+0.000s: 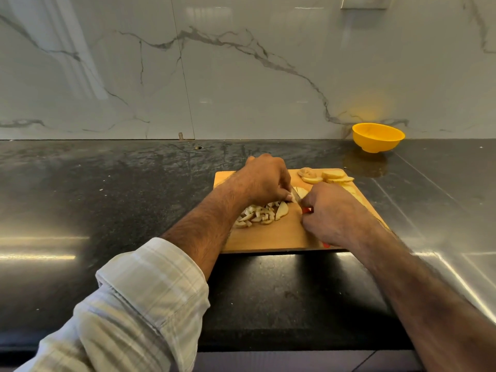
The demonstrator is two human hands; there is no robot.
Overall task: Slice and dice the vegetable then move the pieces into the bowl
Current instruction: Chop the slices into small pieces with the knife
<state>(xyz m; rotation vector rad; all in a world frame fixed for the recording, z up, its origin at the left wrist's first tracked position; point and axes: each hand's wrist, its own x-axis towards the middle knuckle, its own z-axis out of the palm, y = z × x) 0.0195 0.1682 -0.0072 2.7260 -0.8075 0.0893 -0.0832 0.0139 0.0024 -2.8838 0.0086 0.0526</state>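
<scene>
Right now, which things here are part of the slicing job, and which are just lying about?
In the job:
- knife, gripped by the right hand
- slice being cut, held by the left hand
- diced pieces
- uncut slices
- cutting board
- yellow bowl, apparently still empty

Just there:
- black counter
- marble wall
- wall fitting, top edge

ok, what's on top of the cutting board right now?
On the cutting board: a pile of diced pieces, uncut round slices at the far edge, both hands and a red-handled knife. The slice being cut is mostly covered by the hands.
</scene>
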